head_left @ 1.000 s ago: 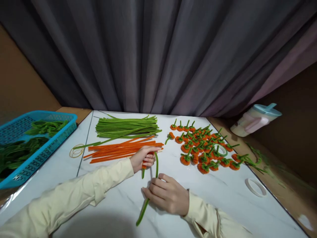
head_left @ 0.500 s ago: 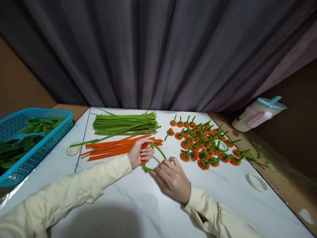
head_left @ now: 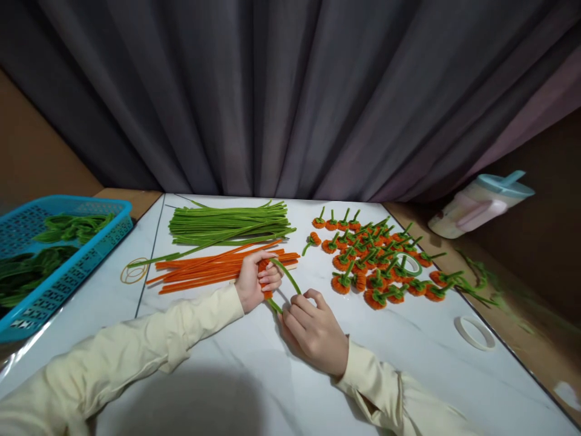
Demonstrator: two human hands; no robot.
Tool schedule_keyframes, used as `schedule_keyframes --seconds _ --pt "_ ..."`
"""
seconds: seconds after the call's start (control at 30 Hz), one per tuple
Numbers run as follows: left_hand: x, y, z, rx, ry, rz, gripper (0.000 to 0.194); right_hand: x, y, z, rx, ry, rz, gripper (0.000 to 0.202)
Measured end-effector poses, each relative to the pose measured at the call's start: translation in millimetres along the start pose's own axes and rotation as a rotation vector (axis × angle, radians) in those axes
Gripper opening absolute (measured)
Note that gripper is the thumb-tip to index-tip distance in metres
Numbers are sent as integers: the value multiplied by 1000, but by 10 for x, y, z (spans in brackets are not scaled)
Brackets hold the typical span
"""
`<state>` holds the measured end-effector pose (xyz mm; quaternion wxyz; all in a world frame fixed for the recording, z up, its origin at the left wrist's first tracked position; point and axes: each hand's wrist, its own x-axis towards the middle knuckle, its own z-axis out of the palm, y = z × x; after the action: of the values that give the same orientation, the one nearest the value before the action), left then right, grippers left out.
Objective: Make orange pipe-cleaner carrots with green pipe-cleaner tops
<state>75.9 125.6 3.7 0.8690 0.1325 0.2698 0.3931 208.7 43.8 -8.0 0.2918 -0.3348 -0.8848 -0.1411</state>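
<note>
My left hand [head_left: 255,281] is closed around an orange chenille pumpkin [head_left: 267,295], mostly hidden by the fingers. A green pipe cleaner [head_left: 289,277] leaves the top of that fist and bends over to my right hand [head_left: 315,336]. Another green length [head_left: 275,306] comes out below the fist towards the right fingers. The right hand is pinched on the green pipe cleaner, its fingertips partly out of sight. Orange pipe cleaners [head_left: 200,275] lie just behind my left hand, and a thick pile of green pipe cleaners [head_left: 227,225] lies beyond them.
Many finished orange pumpkins with green stems [head_left: 342,281] stand at the right, with a tape roll [head_left: 411,264] among them. A white ring [head_left: 475,333] lies nearer. On the left is a blue basket [head_left: 97,257] of green pieces; a tumbler [head_left: 476,206] stands far right.
The lower green length, which curled below my left fist, now runs straighter towards the right fingers. Both hands stay nearly in place, and the view has shifted slightly.
</note>
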Motion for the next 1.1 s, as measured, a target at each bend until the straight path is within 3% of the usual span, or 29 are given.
schedule_keyframes --seconds 0.17,0.4,0.5,0.63,0.7,0.87,0.97,1.1 --pt "-3 -46 49 -35 66 36 29 -15 -27 13 -69 29 -65 24" --pt "3 -168 97 -32 89 86 32 -22 -20 23 -118 8 -47 23" --pt "-7 -164 107 130 51 143 34 -35 27 25 -145 -1 -9 22" --pt "-51 -32 68 551 -57 464 29 -80 143 2 -217 14 57 14" --pt "-73 34 27 756 -94 530 21 -105 196 -19 -254 48 79 12" --pt "-67 46 -60 1001 -139 319 24 -131 227 -49 -255 75 63 10" --pt "-44 15 -63 986 -169 234 28 -121 207 -55 -234 66 55 11" --pt "-24 4 -48 884 -174 237 27 -114 200 -58 -204 63 52 13"
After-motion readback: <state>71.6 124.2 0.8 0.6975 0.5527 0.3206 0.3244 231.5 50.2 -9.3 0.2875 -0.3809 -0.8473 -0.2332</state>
